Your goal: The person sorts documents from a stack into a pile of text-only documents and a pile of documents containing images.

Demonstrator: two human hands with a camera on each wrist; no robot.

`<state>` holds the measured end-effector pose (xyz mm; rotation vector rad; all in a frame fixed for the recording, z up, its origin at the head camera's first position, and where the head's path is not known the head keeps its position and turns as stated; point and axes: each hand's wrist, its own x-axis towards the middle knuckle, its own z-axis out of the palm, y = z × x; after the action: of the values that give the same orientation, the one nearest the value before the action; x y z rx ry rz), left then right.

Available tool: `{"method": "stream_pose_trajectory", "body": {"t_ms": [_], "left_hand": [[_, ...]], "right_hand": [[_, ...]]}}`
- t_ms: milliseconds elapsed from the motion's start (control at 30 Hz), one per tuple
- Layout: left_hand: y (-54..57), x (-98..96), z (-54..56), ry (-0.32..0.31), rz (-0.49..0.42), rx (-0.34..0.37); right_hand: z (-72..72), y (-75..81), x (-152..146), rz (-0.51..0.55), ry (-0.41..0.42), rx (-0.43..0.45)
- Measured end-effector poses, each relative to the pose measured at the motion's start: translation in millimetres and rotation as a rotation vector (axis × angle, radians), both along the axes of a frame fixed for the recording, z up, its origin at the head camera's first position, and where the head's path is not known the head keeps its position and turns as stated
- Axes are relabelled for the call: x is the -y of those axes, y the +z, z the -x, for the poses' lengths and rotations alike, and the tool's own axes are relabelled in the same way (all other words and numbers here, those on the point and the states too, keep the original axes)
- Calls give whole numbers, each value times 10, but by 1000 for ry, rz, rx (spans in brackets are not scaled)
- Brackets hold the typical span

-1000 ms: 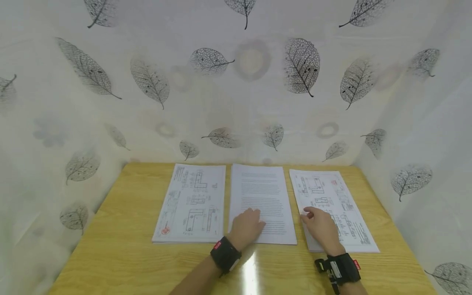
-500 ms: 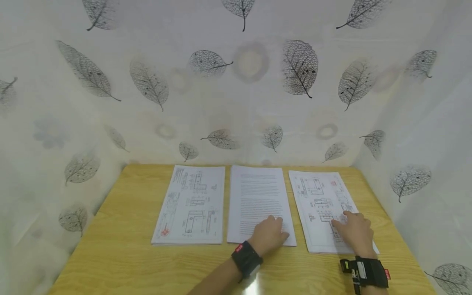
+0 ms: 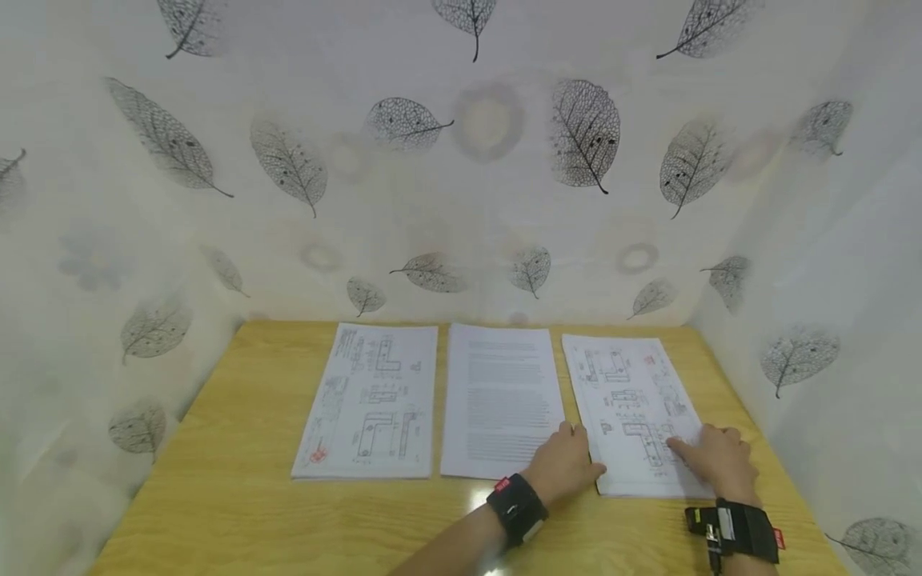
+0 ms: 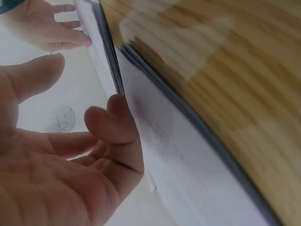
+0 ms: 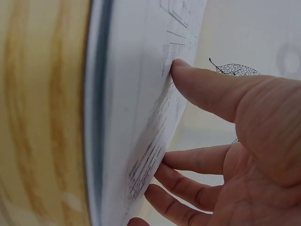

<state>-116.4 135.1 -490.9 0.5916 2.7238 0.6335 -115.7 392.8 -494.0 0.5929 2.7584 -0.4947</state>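
Three stacks of paper lie in a row on the wooden table. The right stack bears technical drawings. My right hand is at its right edge; in the right wrist view the thumb reaches onto the top sheet and the other fingers lie by the edge. My left hand is over the gap between the middle stack of printed text and the right stack. In the left wrist view its thumb is held apart and its fingers are loosely bent, with nothing between them.
A left stack of drawings with a red stamp lies on the table. A pale curtain printed with leaves rises behind the table and along both sides.
Both hands have moved right. The left went from over the middle stack to the gap beside the right stack; the right went from the right stack's left side to its right edge.
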Motion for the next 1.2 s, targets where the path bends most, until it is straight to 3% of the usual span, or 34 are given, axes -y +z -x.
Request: {"method": "stream_pose_trajectory", "body": {"t_ms": [200,300,567,733,867,1033,1100,1200], "left_hand": [[-83,-120,12,67,-9,-6],[-88,-192,8,122,-15,-2],[-79,-320,-37,184,-1,-29],[-103,-386,-78,174,-7,-128],[-113,-443,-94,142,-68,-240],[-117,-497,-82,142,-119,-309],[-117,-511,-69,148,-144,-297],[-114,-527,-57,170,-279,-135]], "right_hand": [[-5,-1,10,-6,14,-16],[-9,15,-5,-4,29,-36],[-11,5,22,-3,18,-54],[-16,7,38,-2,6,-69],[-17,11,40,4,6,-69],[-17,8,49,0,12,-72],[-18,0,44,-7,14,-71],[-19,-16,33,-10,14,-65]]}}
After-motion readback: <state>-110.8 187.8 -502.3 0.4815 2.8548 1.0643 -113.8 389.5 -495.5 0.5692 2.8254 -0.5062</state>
